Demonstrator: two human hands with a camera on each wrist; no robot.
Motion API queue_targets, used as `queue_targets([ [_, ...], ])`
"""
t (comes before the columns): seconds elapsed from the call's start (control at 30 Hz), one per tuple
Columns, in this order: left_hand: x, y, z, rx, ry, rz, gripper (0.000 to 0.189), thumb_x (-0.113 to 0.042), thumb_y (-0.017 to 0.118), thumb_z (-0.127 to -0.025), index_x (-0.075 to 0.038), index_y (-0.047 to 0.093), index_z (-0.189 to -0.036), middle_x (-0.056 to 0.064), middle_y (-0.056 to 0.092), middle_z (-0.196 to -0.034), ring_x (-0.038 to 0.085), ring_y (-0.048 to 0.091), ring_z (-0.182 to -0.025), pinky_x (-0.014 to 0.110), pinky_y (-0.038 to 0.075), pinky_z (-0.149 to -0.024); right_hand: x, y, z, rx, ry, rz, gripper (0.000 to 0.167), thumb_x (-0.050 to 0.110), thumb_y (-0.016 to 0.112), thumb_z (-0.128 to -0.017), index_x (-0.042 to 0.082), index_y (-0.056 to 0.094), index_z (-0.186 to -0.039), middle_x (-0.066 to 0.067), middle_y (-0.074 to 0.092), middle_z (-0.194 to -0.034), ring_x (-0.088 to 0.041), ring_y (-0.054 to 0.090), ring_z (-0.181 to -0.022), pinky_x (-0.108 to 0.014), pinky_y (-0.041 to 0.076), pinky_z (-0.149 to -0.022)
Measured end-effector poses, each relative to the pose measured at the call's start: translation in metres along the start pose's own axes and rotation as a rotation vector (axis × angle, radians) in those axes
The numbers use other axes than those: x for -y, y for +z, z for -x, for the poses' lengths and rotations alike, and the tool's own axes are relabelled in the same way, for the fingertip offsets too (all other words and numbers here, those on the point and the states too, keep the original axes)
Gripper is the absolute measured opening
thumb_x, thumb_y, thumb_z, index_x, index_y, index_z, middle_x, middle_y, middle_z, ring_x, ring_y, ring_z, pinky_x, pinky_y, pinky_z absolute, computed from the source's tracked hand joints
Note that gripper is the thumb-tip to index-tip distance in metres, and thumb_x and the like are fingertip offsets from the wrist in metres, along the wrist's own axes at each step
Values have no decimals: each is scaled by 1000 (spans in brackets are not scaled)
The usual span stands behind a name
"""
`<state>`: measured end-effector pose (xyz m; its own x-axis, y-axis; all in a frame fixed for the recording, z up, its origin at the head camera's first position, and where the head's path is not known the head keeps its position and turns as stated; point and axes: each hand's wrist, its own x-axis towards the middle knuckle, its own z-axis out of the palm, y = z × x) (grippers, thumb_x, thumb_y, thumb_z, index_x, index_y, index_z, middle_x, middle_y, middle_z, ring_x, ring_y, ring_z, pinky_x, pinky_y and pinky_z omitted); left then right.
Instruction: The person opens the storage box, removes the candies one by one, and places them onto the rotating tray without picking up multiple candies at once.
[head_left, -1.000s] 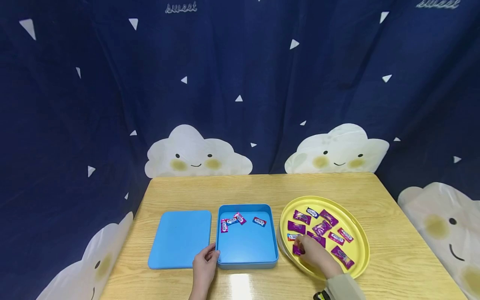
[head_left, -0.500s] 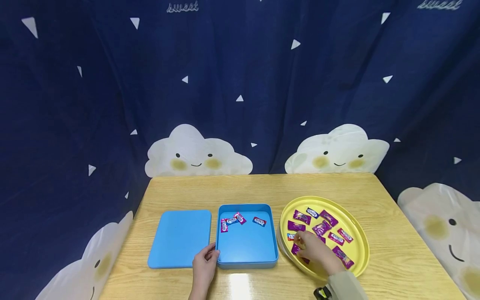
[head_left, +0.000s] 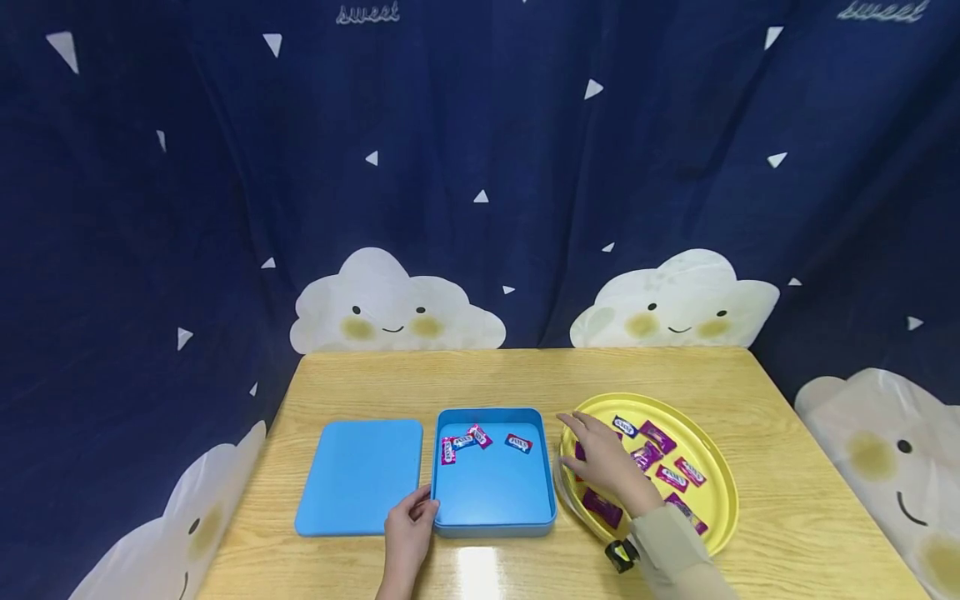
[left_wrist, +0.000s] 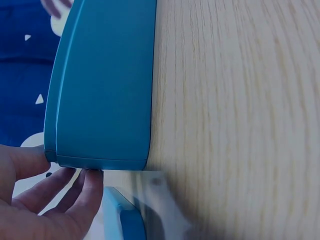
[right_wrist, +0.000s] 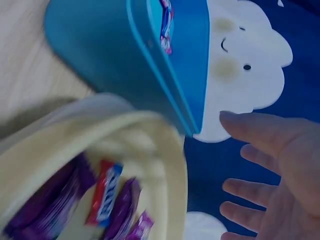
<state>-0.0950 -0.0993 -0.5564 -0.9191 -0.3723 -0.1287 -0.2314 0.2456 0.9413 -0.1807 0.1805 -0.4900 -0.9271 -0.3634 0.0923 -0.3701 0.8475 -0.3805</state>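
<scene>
My left hand (head_left: 408,533) holds the front-left edge of a square blue box (head_left: 495,493), thumb at the rim and fingers against the outer wall in the left wrist view. Several small wrapped candies (head_left: 519,443), pink, blue and red, lie in the back half of the box. My right hand (head_left: 603,461) is over the left side of a round yellow tray (head_left: 726,500), its fingers spread apart and nothing between them in the right wrist view. Purple-wrapped candies (head_left: 602,507) and smaller ones, such as a red-and-blue candy (right_wrist: 105,194), lie on the tray, partly hidden by the hand.
A flat blue lid (head_left: 360,479) lies on the wooden table (head_left: 517,379) left of the box. The tray stands close to the box's right side. A dark blue curtain (head_left: 450,125) with white clouds hangs behind the table.
My right hand has risen from among the candies toward the tray's back-left rim, and its fingers have spread. A purple candy at the tray's front left has shifted. My left hand stays put.
</scene>
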Motion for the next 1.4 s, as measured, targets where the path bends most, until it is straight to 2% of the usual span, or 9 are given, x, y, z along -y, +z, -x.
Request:
queue_targets([
  [0.2,0,-1,0,6,2,4,29,0,62,-82,9,61,-110,20,66,-94,26,65,-84,27,55,-65,21,7,-19,15,-49,3,62,23,70,-80,6,45,-134,-24,42,-134,-40,39,-123,-54,33,-100],
  [0.5,1,0,0,4,-2,12,29,0,63,-82,10,61,-110,20,66,-93,25,64,-83,26,54,-65,45,25,-42,157,-46,1,52,23,66,-84,7,49,-131,-21,44,-132,-36,43,-120,-50,40,-97],
  [0.63,1,1,0,2,-2,18,29,0,63,-82,9,61,-109,19,66,-93,25,64,-83,24,54,-64,49,35,-51,195,-49,24,51,20,66,-85,6,49,-131,-19,46,-130,-36,46,-118,-49,43,-94],
  [0.8,1,0,0,-3,-3,9,29,0,63,-82,9,61,-110,19,67,-93,25,64,-82,25,54,-64,50,44,-62,261,-3,63,50,19,66,-85,7,49,-131,-19,48,-128,-36,48,-115,-51,44,-92],
  [1.03,1,2,0,-8,-8,10,29,0,63,-82,9,61,-110,19,66,-93,24,64,-82,25,54,-64,54,52,-70,339,29,177,44,13,64,-86,3,52,-127,-20,51,-124,-38,49,-112,-50,44,-91],
  [1.27,0,1,0,-11,-13,11,30,0,63,-82,9,61,-111,20,66,-95,25,64,-83,26,54,-66,58,57,-73,360,22,262,32,5,52,-92,0,54,-123,-20,54,-118,-35,53,-108,-45,46,-91],
  [1.4,1,1,0,-10,-14,12,30,0,62,-82,9,61,-111,19,66,-95,25,64,-83,26,54,-66,56,63,-75,369,30,292,32,4,51,-92,-1,53,-123,-19,54,-118,-34,53,-108,-44,46,-92],
])
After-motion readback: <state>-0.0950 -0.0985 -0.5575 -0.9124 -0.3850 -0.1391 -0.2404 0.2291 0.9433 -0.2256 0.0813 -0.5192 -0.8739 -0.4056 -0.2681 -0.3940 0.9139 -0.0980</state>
